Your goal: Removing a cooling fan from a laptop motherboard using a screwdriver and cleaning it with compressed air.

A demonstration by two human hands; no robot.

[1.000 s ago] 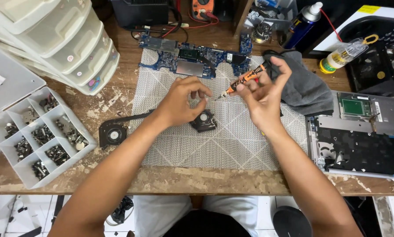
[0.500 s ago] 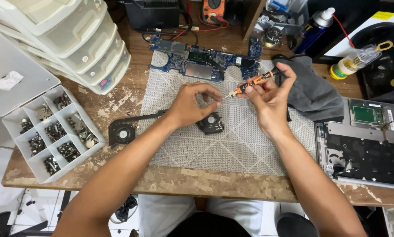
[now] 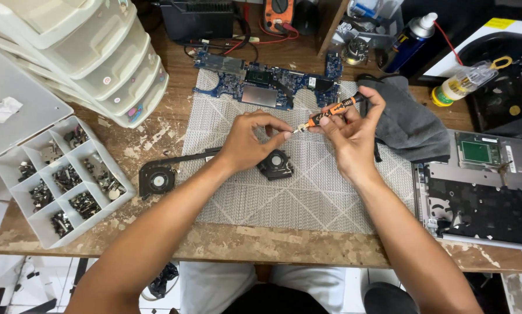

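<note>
Head view: your right hand (image 3: 354, 136) grips the orange screwdriver (image 3: 329, 113) firmly, and your left hand (image 3: 246, 142) pinches its tip, likely around a tiny screw I cannot see. At 6 o'clock below sits the small fan (image 3: 275, 164). Next, steady aim downward seems needed.

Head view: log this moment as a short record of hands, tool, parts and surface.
right hand: holds an orange screwdriver
left hand: fingers pinched at the screwdriver's tip
below hands: small black fan on grey mat
further left: second fan at the mat's edge
behind: blue circuit board
left side: divided tray of screws
right side: grey cloth, opened laptop base
</note>
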